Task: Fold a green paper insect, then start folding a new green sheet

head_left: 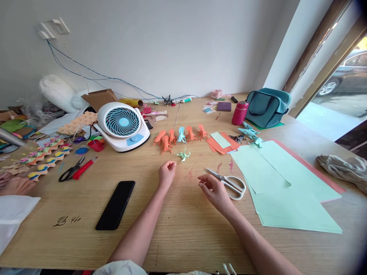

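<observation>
My left hand (166, 173) rests on the wooden table (183, 236) with its fingers curled in and nothing visible in them. It lies just short of a small green folded paper figure (184, 154). My right hand (214, 191) lies to the right, fingers loosely bent and pinched, and whether they hold anything is too small to tell. White-handled scissors (231, 182) lie right beside it. A row of orange and blue folded paper figures (180, 136) stands further back.
A black phone (116, 204) lies to my left. Light green paper sheets (286, 183) cover the right side. A white desk fan (122, 126), black scissors (71, 170), a red knife (84, 168), a red bottle (240, 112) and a teal bag (266, 107) are there. Another person's hand (17, 185) shows at far left.
</observation>
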A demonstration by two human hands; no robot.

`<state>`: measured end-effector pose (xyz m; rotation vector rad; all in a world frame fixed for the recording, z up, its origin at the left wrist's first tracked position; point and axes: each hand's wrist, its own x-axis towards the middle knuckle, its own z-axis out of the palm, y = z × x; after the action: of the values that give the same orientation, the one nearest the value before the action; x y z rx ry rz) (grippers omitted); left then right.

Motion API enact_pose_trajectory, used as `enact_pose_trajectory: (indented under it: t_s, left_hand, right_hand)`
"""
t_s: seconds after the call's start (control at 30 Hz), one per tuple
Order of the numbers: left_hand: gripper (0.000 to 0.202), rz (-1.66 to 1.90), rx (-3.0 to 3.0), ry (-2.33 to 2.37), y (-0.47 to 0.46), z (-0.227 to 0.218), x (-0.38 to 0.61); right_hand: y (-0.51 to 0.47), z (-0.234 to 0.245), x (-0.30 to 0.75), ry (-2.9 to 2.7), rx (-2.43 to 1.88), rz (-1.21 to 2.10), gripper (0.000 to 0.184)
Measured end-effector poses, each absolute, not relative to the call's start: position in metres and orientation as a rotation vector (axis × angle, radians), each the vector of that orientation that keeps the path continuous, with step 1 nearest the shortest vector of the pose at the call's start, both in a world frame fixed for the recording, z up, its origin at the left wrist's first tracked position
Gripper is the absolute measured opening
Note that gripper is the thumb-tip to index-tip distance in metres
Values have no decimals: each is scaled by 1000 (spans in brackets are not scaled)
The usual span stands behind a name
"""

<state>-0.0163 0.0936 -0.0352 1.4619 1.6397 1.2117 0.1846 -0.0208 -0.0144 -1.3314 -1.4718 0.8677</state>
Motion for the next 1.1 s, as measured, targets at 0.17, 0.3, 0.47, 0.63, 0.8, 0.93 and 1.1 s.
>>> enact_pose_trajectory:
  t_s: [0.17,0.3,0.47,0.63,0.8,0.93,1.1]
  left_hand:
    - [11,1230,1580,1602,75,-42,-22]
    - [10,1233,1631,1547,73,-43,-19]
    - [11,1214,1657,1491,74,-46,-19]
    - [11,1201,1695,1459,73,-47,-20]
    - [16,1170,1828,1393,64,-41,-13]
    - [37,911,2239,1403,39,-42,-6]
    - [66,372,2505,1775,-1,-54,-3]
  right_hand:
    - [-23,-8,195,-1688,-1346,574,17]
    - [-23,-9,227,-1671,-1660,226,17]
    - [-33,-26,257,-1785,-1981,93,17]
    - [-34,-31,260,-1794,-1985,161,18]
    - [-35,-21,268,-1894,-1856,393,25]
    - [-40,-21,278,-1981,-1735,496,33]
    - [-40,-26,276,-1923,-1737,408,33]
